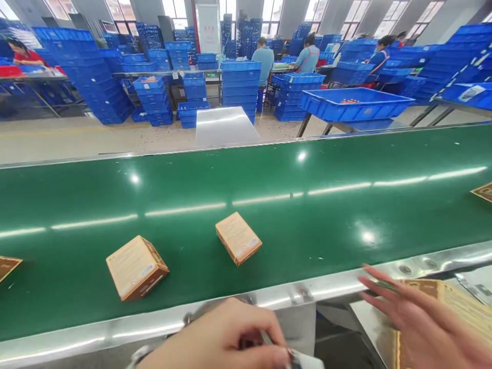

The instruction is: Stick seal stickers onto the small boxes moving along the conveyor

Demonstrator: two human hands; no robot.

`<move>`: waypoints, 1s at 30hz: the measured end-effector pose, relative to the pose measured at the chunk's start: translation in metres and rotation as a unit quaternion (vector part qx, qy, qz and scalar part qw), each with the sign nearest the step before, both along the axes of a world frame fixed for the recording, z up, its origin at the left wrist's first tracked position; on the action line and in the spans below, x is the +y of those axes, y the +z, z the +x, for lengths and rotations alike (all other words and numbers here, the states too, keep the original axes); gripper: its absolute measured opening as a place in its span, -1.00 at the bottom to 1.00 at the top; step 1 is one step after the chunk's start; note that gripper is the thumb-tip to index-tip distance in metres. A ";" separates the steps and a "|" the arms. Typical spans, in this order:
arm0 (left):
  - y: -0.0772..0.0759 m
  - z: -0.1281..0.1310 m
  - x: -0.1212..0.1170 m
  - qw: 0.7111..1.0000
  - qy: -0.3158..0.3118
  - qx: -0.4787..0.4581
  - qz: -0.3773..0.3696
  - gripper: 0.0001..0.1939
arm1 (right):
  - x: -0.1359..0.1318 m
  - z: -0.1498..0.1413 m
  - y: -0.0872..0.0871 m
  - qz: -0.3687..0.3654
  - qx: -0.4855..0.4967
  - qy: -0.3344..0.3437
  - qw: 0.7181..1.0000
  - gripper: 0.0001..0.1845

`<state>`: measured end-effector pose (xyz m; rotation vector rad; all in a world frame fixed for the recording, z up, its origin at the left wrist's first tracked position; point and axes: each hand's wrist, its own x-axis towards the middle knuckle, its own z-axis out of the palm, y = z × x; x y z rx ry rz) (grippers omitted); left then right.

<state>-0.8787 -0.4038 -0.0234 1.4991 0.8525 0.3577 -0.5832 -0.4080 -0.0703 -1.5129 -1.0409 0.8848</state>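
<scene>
My left hand [219, 338] is at the bottom centre, in front of the belt's metal edge. Its thumb and fingers are closed on a small white and dark object [309, 362], mostly cut off by the frame, whose kind I cannot make out. Over on the right, my right hand [423, 320] has its fingers stretched out and looks slightly blurred. Beneath and beside it lie brown and cream printed cartons [467, 307], partly covered by the hand. On the green conveyor belt [292, 225] rest two small cream-and-brown boxes, one nearer the middle [238, 238] and one to the left [136, 269].
Brown printed pieces show at the belt's left end [8, 266] and right end [485, 192]. A metal rail [330, 289] runs along the near side. Beyond the belt stand a blue tray [357, 105] with orange items, stacked blue crates [240, 89] and several seated people.
</scene>
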 end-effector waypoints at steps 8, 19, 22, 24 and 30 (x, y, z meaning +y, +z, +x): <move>-0.043 -0.002 0.021 0.888 0.059 0.209 0.405 -0.80 | 0.118 -0.116 0.011 -0.119 0.063 0.214 0.967 -0.54; -0.072 0.039 0.029 0.835 0.088 0.215 0.499 -0.83 | 0.124 -0.102 0.005 -0.178 0.024 0.150 0.972 -0.49; -0.072 0.046 0.031 0.825 0.084 0.224 0.512 -0.83 | 0.120 -0.101 0.000 -0.162 0.030 0.119 0.979 -0.49; -0.072 0.049 0.032 0.819 0.079 0.229 0.521 -0.83 | 0.118 -0.099 -0.001 -0.153 0.029 0.105 0.982 -0.51; -0.068 0.058 0.037 0.810 0.061 0.243 0.531 -0.86 | 0.121 -0.089 0.000 -0.147 0.008 0.098 0.984 -0.56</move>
